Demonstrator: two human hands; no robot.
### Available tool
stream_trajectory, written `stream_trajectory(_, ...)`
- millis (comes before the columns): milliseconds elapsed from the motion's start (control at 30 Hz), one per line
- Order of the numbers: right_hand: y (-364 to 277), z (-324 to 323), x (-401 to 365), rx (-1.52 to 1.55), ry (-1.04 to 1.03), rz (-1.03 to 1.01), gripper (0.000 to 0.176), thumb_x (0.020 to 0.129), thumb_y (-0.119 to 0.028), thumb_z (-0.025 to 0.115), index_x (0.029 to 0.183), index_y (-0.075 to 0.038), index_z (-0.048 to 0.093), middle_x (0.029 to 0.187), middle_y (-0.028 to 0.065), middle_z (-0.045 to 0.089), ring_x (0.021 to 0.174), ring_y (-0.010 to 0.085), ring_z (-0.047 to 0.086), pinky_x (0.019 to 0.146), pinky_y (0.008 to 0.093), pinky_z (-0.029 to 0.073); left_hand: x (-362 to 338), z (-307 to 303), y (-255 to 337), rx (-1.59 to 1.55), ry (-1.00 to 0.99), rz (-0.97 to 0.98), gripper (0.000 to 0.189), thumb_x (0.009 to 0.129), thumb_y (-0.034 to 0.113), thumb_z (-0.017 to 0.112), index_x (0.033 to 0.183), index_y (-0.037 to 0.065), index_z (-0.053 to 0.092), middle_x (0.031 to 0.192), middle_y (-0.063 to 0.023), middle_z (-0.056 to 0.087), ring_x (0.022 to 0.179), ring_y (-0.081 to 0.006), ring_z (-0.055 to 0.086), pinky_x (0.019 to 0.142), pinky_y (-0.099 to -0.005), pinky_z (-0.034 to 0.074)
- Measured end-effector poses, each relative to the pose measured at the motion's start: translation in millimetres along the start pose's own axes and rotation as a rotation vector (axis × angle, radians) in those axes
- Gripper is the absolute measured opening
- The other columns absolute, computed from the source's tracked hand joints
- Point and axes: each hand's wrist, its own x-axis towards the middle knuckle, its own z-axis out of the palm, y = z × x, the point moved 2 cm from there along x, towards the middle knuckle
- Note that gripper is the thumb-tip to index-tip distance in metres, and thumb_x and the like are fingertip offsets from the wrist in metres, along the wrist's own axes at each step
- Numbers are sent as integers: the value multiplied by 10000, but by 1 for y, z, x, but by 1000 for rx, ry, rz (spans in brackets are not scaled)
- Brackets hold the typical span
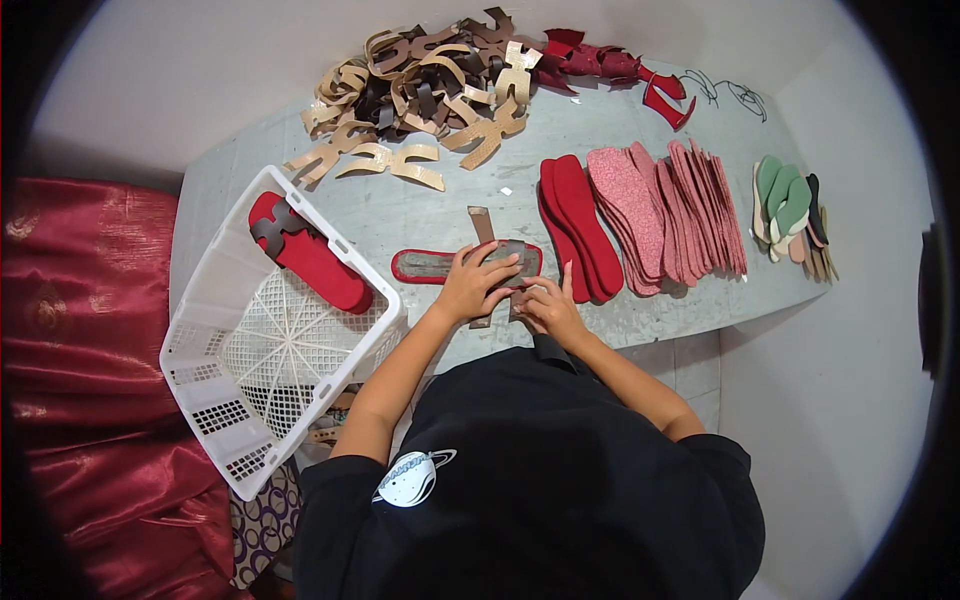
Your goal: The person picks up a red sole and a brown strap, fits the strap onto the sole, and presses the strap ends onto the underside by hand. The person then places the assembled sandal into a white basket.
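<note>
An upside-down sandal sole (420, 265) with a red rim and grey underside lies crosswise on the table. Brown ends of a strap (481, 224) stick out past its long edges. My left hand (474, 284) grips the sole, fingers across its underside and thumb at the near edge. Close beside it, my right hand (552, 308) has its fingers closed at the near edge, around a strap end that they partly hide. Just right of the sole lie red soles (583, 235). A finished-looking red sandal with a brown strap (318, 262) rests in the white basket (188, 330).
Cream and brown straps (420, 90) lie heaped at the back, with dark red straps (600, 65) beside them. Stacked pink soles (665, 215) stand right of the red ones. Green and beige soles (785, 200) sit at the far right. Red cloth (95, 330) hangs left.
</note>
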Motion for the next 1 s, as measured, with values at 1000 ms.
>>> stream_trajectory(1000,19,-4,33,-125,138,238,113,665,-294,719,753,-227,694,1071,-89,531,1247,300,287,960,699,-67,1,-2,2,-145,-36,-182,880,642,487,717,1345,116,338,1340,10,448,1293,-307,291,1004,-547,181)
